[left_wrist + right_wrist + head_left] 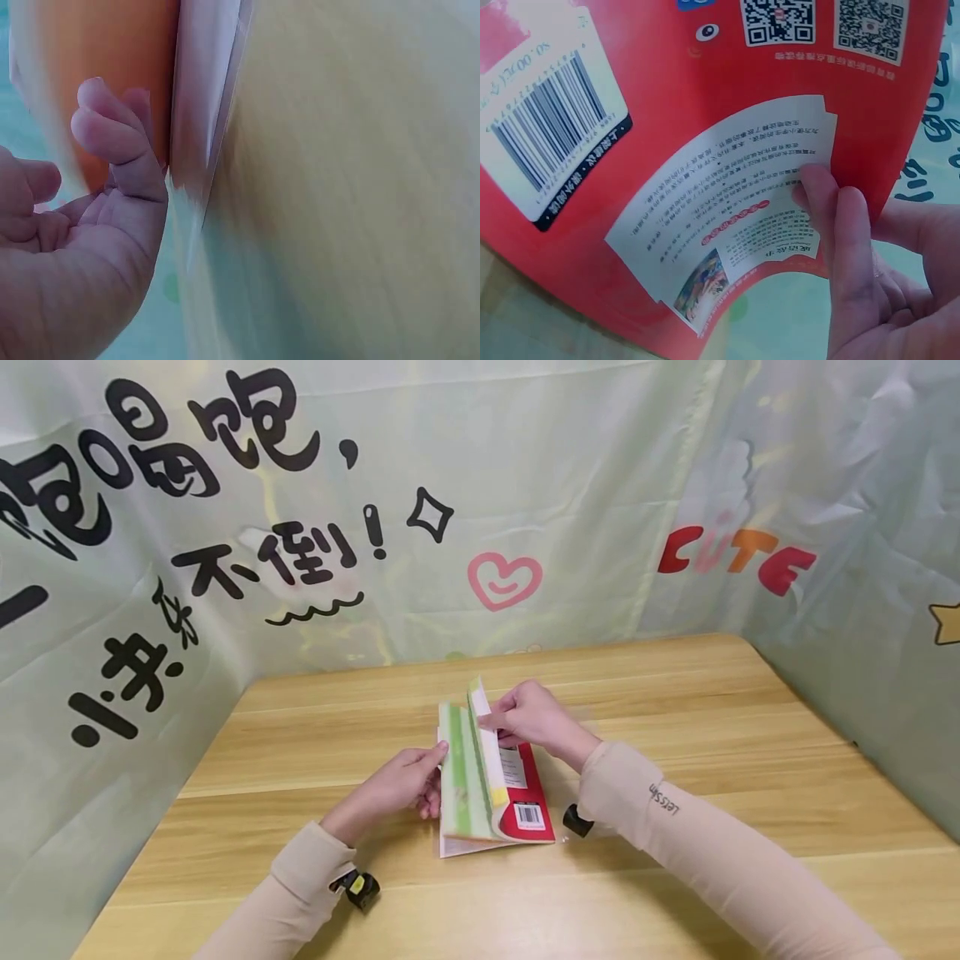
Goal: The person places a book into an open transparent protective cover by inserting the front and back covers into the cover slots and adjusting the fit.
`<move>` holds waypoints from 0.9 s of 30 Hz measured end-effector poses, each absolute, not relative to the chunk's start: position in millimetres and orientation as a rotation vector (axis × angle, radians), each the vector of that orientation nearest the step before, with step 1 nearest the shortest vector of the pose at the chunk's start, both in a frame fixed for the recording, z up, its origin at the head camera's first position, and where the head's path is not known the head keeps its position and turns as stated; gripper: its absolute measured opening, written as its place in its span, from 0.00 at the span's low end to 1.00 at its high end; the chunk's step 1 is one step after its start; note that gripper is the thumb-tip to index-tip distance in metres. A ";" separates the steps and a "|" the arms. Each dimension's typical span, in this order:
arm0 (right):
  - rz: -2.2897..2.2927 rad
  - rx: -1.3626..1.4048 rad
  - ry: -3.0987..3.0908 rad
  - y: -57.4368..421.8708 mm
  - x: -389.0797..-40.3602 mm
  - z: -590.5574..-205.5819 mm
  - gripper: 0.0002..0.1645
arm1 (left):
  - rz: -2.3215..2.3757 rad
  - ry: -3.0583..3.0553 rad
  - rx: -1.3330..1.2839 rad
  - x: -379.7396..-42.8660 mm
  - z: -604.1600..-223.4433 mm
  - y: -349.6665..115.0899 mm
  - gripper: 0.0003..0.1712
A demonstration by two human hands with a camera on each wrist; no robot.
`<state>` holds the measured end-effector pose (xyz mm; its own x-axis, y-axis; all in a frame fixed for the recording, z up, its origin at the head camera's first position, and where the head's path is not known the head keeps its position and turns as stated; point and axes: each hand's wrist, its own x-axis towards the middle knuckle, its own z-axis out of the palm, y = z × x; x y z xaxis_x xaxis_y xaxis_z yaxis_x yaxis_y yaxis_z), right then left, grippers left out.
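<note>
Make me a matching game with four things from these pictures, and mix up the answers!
1. heart
2. barcode
3. table
4. right hand

A. wooden
B. gripping the book
C. pink and smiling
D. on the red cover

Right pairs: 1-C, 2-D, 3-A, 4-B.

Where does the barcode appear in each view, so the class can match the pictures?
Head: the barcode is right of and below centre, low on the red cover.
Left wrist: not in it.
Right wrist: upper left, the barcode tilted.
Shared landmark: the white text panel, in the head and right wrist views only.
</note>
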<state>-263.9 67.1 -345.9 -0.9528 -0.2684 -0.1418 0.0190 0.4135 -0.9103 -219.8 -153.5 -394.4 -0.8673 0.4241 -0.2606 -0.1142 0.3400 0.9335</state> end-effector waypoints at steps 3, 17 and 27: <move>-1.535 -0.188 2.431 63.7 -264.3 -347.4 0.09 | 1.575 2.131 0.233 -219.4 -394.6 -152.1 0.36; -1.484 -0.166 2.462 50.4 -263.0 -355.6 0.09 | 1.602 2.092 0.198 -220.5 -396.8 -154.7 0.33; -1.477 -0.184 2.476 44.6 -260.4 -359.7 0.09 | 1.609 2.083 0.214 -219.7 -397.1 -156.4 0.29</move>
<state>-260.4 44.6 -359.7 -0.9602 -0.2353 -0.1507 0.0208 0.4776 -0.8783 -219.7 -156.4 -397.1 -0.8650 0.4126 -0.2856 -0.1721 0.2907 0.9412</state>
